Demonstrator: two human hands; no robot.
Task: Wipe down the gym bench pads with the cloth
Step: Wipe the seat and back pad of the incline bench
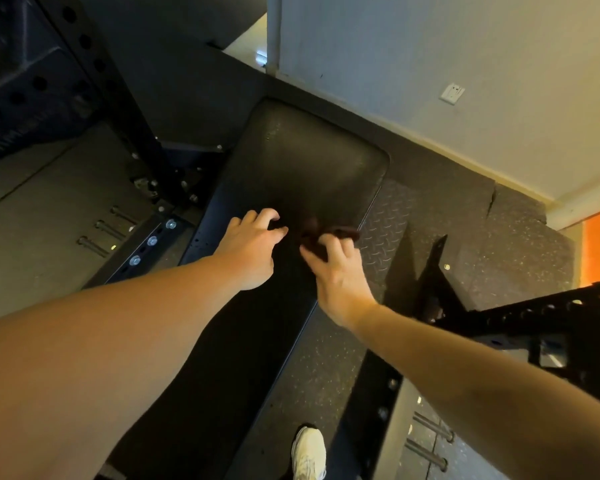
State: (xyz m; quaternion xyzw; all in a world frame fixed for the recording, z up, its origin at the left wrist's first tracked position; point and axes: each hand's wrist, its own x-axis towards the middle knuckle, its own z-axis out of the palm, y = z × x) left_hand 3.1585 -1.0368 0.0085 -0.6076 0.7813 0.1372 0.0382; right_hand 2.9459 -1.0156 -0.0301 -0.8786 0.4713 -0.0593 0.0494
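Both arms reach forward, left hand (253, 249) with fingers loosely curled, right hand (340, 277) pinching the cloth (342, 233).

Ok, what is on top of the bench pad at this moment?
A dark cloth lies on the bench pad, gripped by the right hand; the left hand is beside it, fingers curled. The pad surface under the cloth and both forearms is hidden.

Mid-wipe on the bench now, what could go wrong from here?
1. The cloth is bunched small in the right hand, so strokes may leave strips of the bench pad unwiped.
2. It sits near the pad's right edge and could slip off onto the floor.
3. The rack beam by the right forearm could get bumped.
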